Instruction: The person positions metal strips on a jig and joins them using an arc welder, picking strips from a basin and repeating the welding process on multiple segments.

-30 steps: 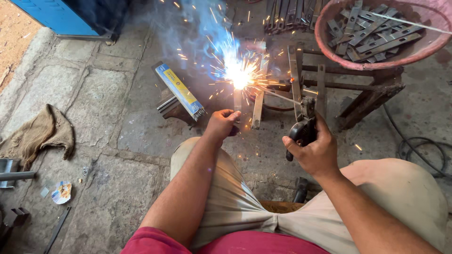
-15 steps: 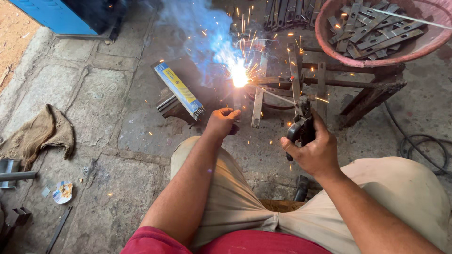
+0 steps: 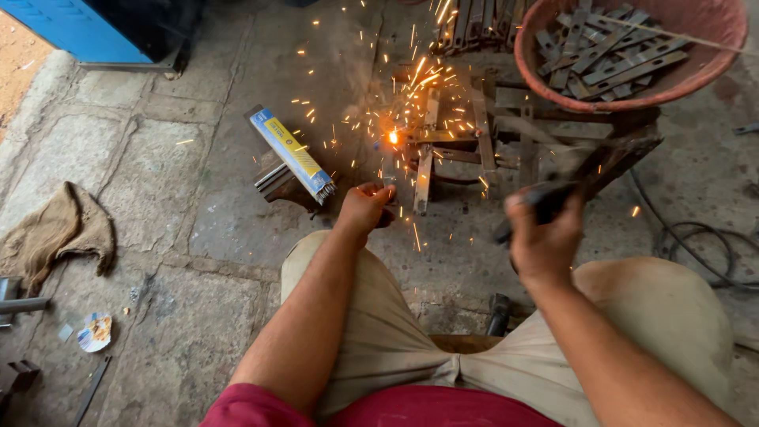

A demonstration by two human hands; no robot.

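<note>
Gripping electrode holder (image 3: 545, 199), right hand (image 3: 545, 241); axis up-right.

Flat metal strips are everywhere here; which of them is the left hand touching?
The upright strip on the welding frame, just beyond the left hand and below the glowing weld; the other strips lie heaped in the reddish basin.

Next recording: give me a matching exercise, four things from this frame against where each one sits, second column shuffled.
Things:
1. strips of flat metal
2. brown rag
3. blue and yellow box
4. dark tool

Places:
A. on the stone floor at far left
B. in the right hand
C. in the reddish basin
D. on the floor just left of the left hand

Pairs: 1-C, 2-A, 3-D, 4-B
</note>
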